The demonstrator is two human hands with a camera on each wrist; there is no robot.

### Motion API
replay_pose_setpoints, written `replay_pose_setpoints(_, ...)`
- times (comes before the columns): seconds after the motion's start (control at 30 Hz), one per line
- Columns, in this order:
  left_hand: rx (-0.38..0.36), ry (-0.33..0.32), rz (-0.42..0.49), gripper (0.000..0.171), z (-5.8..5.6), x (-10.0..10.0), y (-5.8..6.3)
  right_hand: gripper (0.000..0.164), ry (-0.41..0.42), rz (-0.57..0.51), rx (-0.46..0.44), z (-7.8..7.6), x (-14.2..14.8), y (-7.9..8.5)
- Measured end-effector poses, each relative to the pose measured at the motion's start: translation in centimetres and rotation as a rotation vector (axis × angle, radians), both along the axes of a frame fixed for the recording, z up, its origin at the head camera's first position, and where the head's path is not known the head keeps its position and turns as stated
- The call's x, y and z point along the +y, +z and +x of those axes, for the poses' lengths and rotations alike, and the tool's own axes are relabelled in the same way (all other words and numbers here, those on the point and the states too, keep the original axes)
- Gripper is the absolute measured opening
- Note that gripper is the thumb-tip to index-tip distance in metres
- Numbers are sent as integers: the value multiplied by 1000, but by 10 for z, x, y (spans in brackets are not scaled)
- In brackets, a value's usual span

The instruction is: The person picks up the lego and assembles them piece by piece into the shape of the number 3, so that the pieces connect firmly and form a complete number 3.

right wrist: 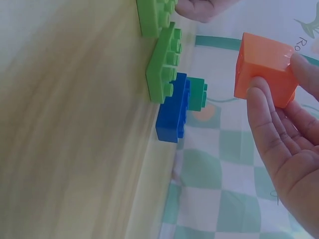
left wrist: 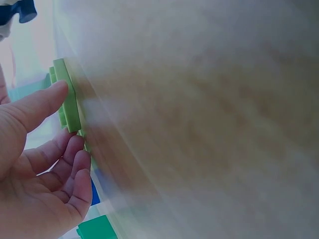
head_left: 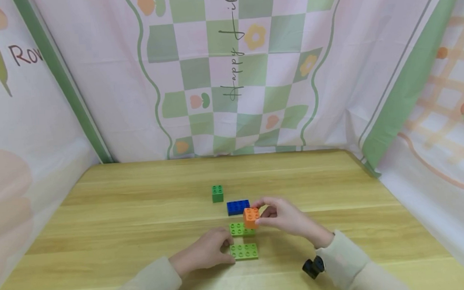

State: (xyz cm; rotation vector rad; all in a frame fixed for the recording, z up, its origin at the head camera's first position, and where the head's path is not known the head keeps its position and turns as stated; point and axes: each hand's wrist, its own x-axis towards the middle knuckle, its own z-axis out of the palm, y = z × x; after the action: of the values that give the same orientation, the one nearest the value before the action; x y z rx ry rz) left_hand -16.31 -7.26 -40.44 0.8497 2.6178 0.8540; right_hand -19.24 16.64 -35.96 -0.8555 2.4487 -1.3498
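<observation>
Two bare hands (head_left: 206, 248) (head_left: 286, 217) at work. Right one pinches the orange block (head_left: 251, 219) between thumb and fingers, holding it up off the worktop (head_left: 140, 204), studs up; from the head view it overlaps the far light-green brick (head_left: 237, 229). Left one has thumb and index finger about the left end of the near light-green brick (head_left: 244, 251), a narrow grip, other fingers loosely curled; how hard it presses, cannot tell.

Orange block: probably light, stiff, hard to break; smooth walls might slip a little. Best hold looks like opposite flat sides, below the studs, leaving top and underside free. Light-green bricks look thin, so likely edge or end grips only; should be rigid and light too.

Materials: all look like glossy moulded plastic. Orange one is a near-cube, four round studs. Both light-green ones are low, oblong, studs in two rows, lying parallel with a gap between. Blue brick (head_left: 237, 206), oblong, studded, just beyond the far light-green one. Dark green block (head_left: 217, 194), chunky, four studs, farther back and to the left.

Worktop: pale wood grain, flat. Behind it, hanging cloth (head_left: 193, 74), creased, green-and-white checks, printed flowers.
</observation>
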Motion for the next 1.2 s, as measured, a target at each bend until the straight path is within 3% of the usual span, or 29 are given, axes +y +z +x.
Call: replay_pose_setpoints(1.2,-11,5,-6,33,-3,0,-3,34,59,-15,-76,15,-4,-15)
